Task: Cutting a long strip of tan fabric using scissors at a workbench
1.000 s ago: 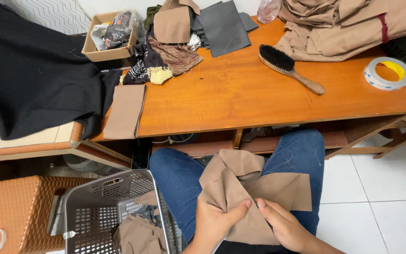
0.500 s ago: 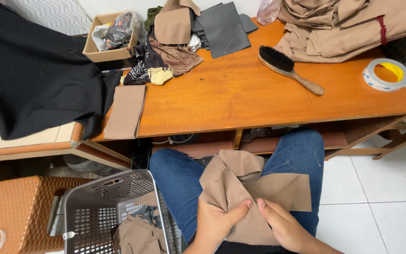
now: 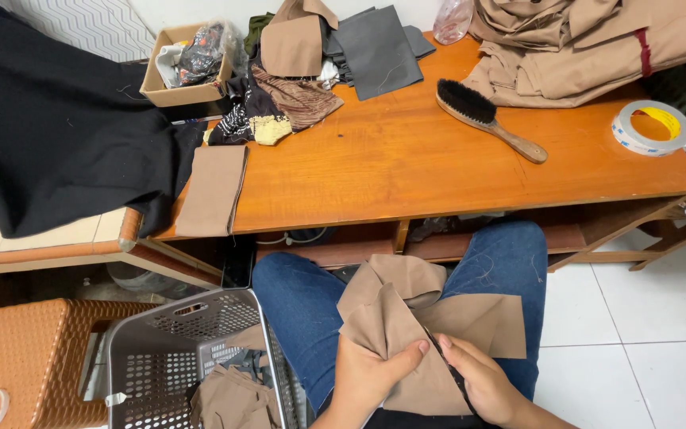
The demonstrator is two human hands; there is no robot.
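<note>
Almost nothing is shifted since the earlier frame: the tan fabric pieces (image 3: 418, 334) remain on the lap, pinched by the left hand (image 3: 371, 373) and right hand (image 3: 482, 381). The layers are being aligned; a steady, matched-edge grip is called for next.

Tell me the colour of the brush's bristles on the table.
Black bristles on the brush, set in a light wooden handle; the head view shows it clearly.

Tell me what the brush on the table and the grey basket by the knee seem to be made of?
Brush: apparently wood, tan with visible grain, and dark bristles. Grey basket: likely moulded plastic, matte, with rows of regular holes.
</note>
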